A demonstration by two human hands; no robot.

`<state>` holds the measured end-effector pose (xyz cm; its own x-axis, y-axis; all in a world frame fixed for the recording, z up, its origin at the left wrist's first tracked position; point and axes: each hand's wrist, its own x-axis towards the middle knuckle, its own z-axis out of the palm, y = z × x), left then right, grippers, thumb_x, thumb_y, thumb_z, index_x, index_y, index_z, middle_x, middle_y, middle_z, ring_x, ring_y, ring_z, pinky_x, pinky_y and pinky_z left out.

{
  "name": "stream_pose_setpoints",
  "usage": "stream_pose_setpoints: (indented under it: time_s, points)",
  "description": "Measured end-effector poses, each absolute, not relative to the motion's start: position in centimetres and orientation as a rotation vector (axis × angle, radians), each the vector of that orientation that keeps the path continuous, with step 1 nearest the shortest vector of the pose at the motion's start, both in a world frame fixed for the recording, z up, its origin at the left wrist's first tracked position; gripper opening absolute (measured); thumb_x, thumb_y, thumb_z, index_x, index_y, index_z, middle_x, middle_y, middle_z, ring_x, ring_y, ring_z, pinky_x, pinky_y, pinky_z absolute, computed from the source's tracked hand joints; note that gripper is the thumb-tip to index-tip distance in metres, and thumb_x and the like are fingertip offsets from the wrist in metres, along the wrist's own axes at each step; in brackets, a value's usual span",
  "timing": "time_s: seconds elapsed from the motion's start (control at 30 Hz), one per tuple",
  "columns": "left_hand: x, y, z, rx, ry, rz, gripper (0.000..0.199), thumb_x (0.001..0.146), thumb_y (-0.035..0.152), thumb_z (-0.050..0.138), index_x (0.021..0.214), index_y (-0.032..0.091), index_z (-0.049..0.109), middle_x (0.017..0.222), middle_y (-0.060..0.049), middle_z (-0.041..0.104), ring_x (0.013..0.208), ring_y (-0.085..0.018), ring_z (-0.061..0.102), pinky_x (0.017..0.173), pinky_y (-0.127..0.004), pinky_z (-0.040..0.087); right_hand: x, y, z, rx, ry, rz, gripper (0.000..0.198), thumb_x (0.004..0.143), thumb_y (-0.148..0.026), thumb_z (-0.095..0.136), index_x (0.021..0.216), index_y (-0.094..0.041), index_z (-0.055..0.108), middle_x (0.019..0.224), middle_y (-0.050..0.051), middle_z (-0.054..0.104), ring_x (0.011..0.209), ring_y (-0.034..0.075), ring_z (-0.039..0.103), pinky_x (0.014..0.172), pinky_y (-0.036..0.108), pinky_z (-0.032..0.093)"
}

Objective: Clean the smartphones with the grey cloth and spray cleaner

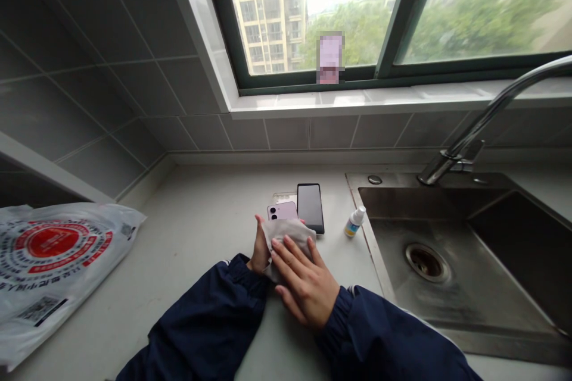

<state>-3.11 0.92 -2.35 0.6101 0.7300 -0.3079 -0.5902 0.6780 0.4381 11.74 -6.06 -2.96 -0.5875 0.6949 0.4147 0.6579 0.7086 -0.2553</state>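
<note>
My left hand (258,253) is closed around a pink phone (282,211), whose back with two camera lenses faces up. A pale grey cloth (290,229) covers the phone's lower part. On top of the cloth lies my right hand (306,283), fingers stretched flat and slightly apart, thumb off to the side. Just beyond the pink phone, a dark-framed phone (310,205) rests screen up on the counter. A clear case-like piece (282,197) shows partly beside it, the rest hidden. To the right stands a small white bottle (355,222) with a blue and yellow label.
A steel sink (429,309) with a chrome faucet (451,155) is set into the white counter (201,202) on the right. At the left lies a white plastic bag (67,262) with red print. A tiled wall and a window are behind.
</note>
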Motion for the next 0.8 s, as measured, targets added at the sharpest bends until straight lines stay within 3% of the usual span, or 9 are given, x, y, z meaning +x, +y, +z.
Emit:
stream_pose_setpoints:
  time_s: [0.3,0.33,0.5,0.8]
  points:
    - [-2.6,0.9,-3.0,0.252,0.559,1.047,0.065,0.098,0.062,0.031,0.106,0.013,0.072,0.108,-0.012,0.074,0.126,-0.026,0.059,0.113,-0.034,0.038,10.3,-2.1,-1.4,-1.122,-2.382,0.049,0.058,0.097,-0.026,0.04,0.154,-0.014,0.034,0.163,0.005,0.022,0.153,0.023,0.015,0.123,0.05,-0.01]
    - [-2.4,0.9,-3.1,0.248,0.549,1.076,0.063,0.1,0.059,0.029,0.113,0.014,0.071,0.114,-0.011,0.073,0.131,-0.023,0.055,0.116,-0.033,0.034,10.0,-1.7,-1.2,-1.138,-2.373,0.049,0.059,0.097,-0.026,0.04,0.154,-0.015,0.033,0.163,0.004,0.022,0.153,0.023,0.016,0.123,0.05,-0.01]
    - [-1.7,1.3,-3.2,0.255,0.511,1.156,0.062,0.101,0.058,0.022,0.14,0.024,0.056,0.135,-0.008,0.064,0.141,-0.02,0.043,0.121,-0.034,0.025,9.2,-0.1,-0.8,-1.219,-2.34,0.082,0.059,0.097,-0.028,0.039,0.154,-0.015,0.034,0.163,0.005,0.022,0.152,0.023,0.018,0.123,0.052,-0.006]
    - [-2.2,1.5,-3.5,0.255,0.422,1.012,0.076,0.097,0.067,0.018,0.147,0.017,0.046,0.135,-0.014,0.062,0.138,-0.026,0.047,0.12,-0.04,0.025,10.6,-1.0,-1.8,-1.305,-2.325,0.098,0.057,0.101,-0.041,0.041,0.153,-0.018,0.037,0.161,0.008,0.029,0.15,0.027,0.025,0.122,0.059,0.005]
